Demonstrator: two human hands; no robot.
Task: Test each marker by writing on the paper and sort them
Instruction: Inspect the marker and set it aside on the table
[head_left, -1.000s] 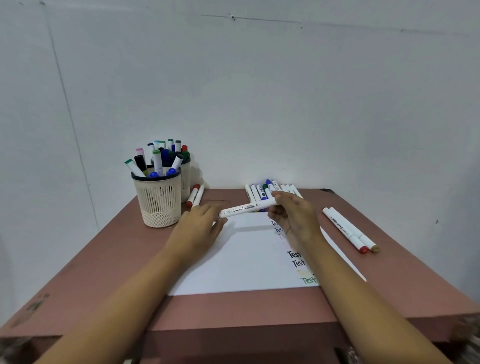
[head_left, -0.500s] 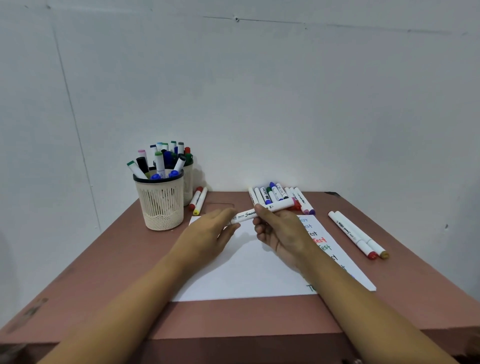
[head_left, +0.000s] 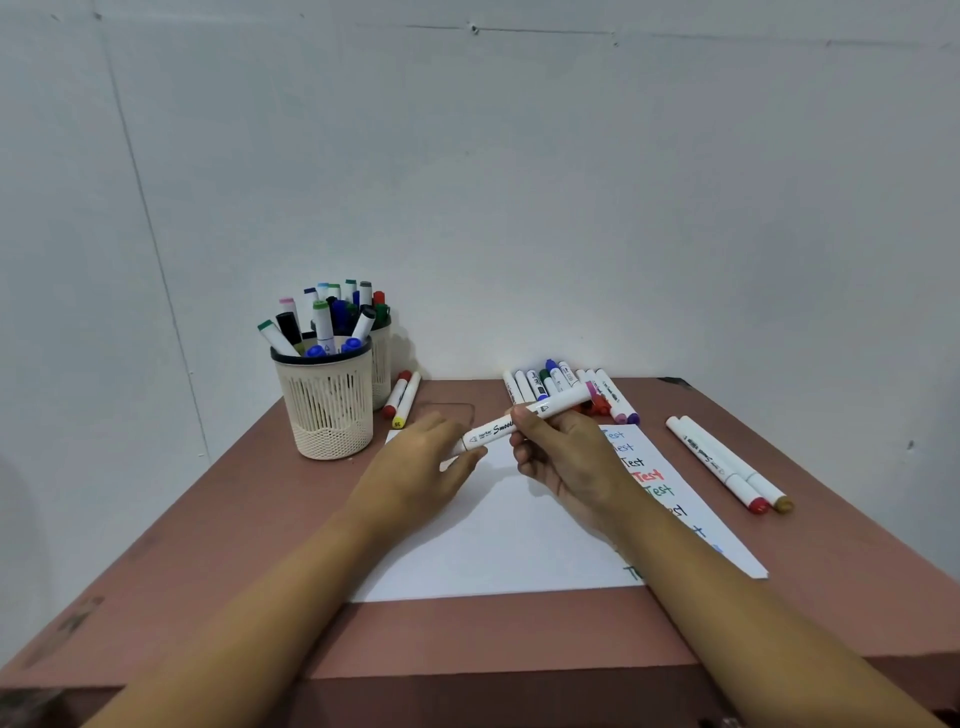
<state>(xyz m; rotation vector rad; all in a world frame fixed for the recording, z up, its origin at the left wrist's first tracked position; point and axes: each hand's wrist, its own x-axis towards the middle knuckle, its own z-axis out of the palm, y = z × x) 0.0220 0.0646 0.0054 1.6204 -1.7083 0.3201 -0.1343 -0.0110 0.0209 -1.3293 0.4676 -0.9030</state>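
Note:
My right hand (head_left: 561, 457) grips a white marker (head_left: 558, 404) by its middle and holds it level above the white paper (head_left: 498, 551). My left hand (head_left: 415, 473) pinches the marker's left end between thumb and fingers. The paper's right side carries a column of coloured "Test" words (head_left: 647, 475), partly hidden by my right forearm. Several capped markers (head_left: 613, 395) lie in a row at the table's back, behind the paper.
A cream mesh cup (head_left: 327, 410) full of markers stands at the back left, with a second cup (head_left: 382, 364) behind it. Two markers (head_left: 402, 400) lie beside the cups. Another pair (head_left: 727, 465) lies right of the paper. The pink table (head_left: 208, 545) ends at a white wall.
My right hand brought the marker from the back row toward me over the paper. My left hand slid right and took hold of the marker's left end.

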